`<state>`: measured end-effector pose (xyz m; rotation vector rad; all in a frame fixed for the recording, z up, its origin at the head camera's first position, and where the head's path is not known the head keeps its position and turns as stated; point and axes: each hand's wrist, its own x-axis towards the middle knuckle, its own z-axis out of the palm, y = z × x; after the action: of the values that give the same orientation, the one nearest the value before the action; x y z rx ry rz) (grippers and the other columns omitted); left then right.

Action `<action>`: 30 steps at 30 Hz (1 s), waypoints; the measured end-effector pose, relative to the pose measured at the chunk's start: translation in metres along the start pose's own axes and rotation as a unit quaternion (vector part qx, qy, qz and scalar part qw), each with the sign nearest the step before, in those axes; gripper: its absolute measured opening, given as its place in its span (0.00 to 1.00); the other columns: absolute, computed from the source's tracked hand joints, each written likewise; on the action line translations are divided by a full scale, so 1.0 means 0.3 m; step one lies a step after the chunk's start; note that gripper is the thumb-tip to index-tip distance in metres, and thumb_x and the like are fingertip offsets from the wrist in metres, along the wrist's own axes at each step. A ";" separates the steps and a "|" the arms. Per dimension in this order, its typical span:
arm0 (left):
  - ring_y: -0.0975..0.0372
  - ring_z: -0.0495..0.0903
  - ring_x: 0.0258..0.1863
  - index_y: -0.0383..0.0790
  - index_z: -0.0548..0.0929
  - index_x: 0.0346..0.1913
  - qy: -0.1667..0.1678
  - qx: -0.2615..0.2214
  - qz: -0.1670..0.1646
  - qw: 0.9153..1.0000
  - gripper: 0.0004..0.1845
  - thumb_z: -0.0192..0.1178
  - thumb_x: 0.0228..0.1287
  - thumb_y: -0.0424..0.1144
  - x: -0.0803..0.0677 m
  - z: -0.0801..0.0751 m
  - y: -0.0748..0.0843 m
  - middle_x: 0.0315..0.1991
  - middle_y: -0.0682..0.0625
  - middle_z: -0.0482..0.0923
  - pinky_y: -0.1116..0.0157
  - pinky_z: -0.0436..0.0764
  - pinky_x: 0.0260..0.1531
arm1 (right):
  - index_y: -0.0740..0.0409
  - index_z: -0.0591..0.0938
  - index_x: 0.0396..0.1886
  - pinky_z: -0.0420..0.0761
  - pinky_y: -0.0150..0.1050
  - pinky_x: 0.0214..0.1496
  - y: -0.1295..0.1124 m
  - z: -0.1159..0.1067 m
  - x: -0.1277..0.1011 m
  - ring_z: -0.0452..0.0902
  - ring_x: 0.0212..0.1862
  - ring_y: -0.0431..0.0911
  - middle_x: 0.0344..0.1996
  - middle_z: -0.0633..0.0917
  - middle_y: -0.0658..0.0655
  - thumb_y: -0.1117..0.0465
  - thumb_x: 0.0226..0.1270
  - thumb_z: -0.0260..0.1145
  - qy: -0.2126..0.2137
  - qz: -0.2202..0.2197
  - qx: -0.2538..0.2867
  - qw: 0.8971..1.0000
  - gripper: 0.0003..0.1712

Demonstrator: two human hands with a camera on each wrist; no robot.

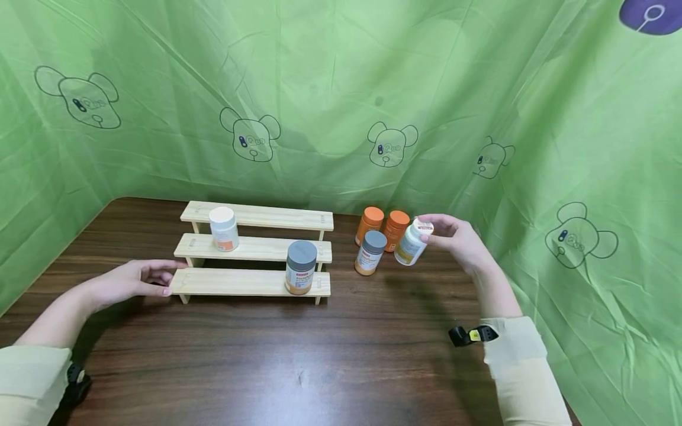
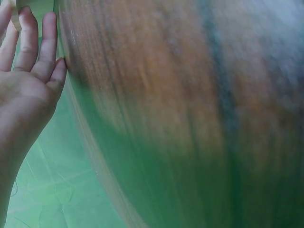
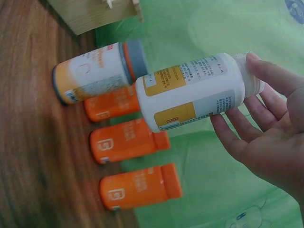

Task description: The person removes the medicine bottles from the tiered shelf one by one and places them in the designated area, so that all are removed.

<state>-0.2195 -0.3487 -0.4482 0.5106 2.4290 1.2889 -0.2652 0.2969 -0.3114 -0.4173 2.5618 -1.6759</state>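
right hand (image 1: 457,238): we are pinching the white bottle (image 1: 412,242) at its cap end, fingers and thumb curled round the top; the right wrist view shows the body (image 3: 194,92) sticking out free of the palm.
white bottle: it is hanging tilted, base down and to the left, off the table (image 1: 341,355), just right of the grey-capped bottle (image 1: 370,252) and in front of the orange bottles (image 1: 383,226).
left hand (image 1: 135,280): fingers are lying straight and relaxed, gripping nothing, tips touching the left end of the bottom step of the wooden rack (image 1: 250,283); the left wrist view is showing only the open palm (image 2: 26,90) and blur.
rack load: a white-capped bottle (image 1: 224,228) is sitting on the middle step, a grey-lidded jar (image 1: 301,267) on the bottom step at the right.
grip advice: we are holding only by the cap, so the body can swing; we judge a lower grip on the label would steady it.
clearance: the grey-capped bottle is close beside the held one; we are lifting clear before moving sideways, else we risk tipping it.
bracing: the left hand is well placed to stop the light rack from sliding.
orange count: two in the head view, three in the right wrist view (image 3: 128,142).
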 end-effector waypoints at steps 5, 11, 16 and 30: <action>0.67 0.79 0.42 0.35 0.65 0.67 -0.001 -0.009 0.008 1.000 0.32 0.62 0.61 0.38 -0.003 -0.001 0.003 0.45 0.46 0.80 0.70 0.76 0.39 | 0.58 0.78 0.56 0.77 0.34 0.46 0.062 0.007 0.007 0.78 0.45 0.39 0.45 0.83 0.45 0.63 0.57 0.71 0.016 0.008 0.011 1.000 0.25; 0.66 0.79 0.42 0.34 0.65 0.67 -0.002 -0.015 0.013 1.000 0.32 0.62 0.62 0.37 -0.005 0.001 0.009 0.45 0.45 0.80 0.69 0.76 0.39 | 0.59 0.77 0.57 0.77 0.33 0.45 0.132 0.028 0.024 0.78 0.45 0.40 0.42 0.83 0.44 0.60 0.57 0.71 0.029 0.015 0.002 0.999 0.27; 0.67 0.79 0.42 0.35 0.65 0.67 0.002 -0.007 0.006 1.000 0.32 0.63 0.61 0.38 -0.003 0.002 0.004 0.44 0.46 0.80 0.70 0.76 0.39 | 0.58 0.76 0.58 0.77 0.36 0.48 0.185 0.044 0.030 0.76 0.51 0.44 0.47 0.82 0.46 0.57 0.57 0.71 0.030 0.031 -0.006 0.999 0.29; 0.67 0.79 0.41 0.34 0.65 0.67 -0.001 -0.007 0.007 1.000 0.32 0.62 0.62 0.38 -0.002 0.002 0.003 0.45 0.45 0.79 0.70 0.76 0.39 | 0.59 0.76 0.59 0.74 0.34 0.49 0.248 0.093 0.069 0.74 0.51 0.43 0.49 0.80 0.51 0.60 0.57 0.71 0.039 0.064 0.002 0.997 0.29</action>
<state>-0.2186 -0.3481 -0.4477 0.5260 2.4178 1.3098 -0.2944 0.2947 -0.3880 -0.1860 2.5762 -1.6837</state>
